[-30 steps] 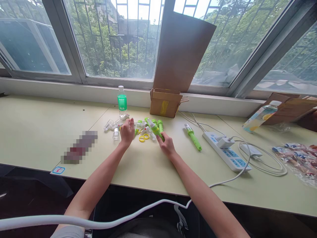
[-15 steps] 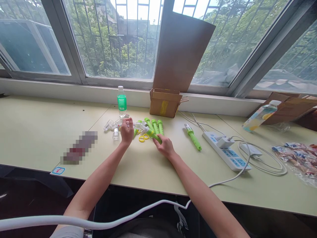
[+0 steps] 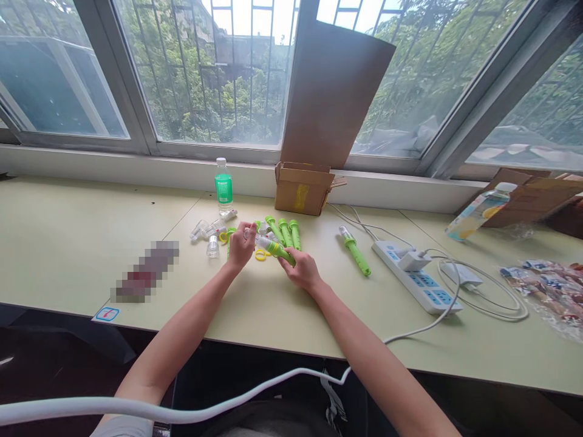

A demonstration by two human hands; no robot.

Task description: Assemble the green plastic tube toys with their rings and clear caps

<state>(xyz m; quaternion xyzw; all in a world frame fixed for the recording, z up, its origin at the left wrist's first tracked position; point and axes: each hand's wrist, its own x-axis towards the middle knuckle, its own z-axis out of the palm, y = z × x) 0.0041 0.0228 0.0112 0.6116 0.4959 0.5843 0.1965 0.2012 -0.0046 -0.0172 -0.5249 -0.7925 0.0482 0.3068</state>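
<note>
My right hand is closed round a green plastic tube with a yellow ring near its top, tilted up to the left. My left hand is closed on a clear ribbed cap, which meets the tube's ringed end; whether it is seated cannot be seen. Just behind the hands lie several more green tubes, partly hidden. Loose yellow rings rest under the held tube. Left of my left hand are several clear caps, one standing upright.
A green tube with a clear cap lies at right, beside a white power strip with cables. Behind stand a water bottle and a cardboard box. Farther right are another bottle and plastic-wrapped items.
My left hand has moved right and slightly down, bringing the clear cap in line with the tube's end. My right hand has shifted slightly left with the tube.
</note>
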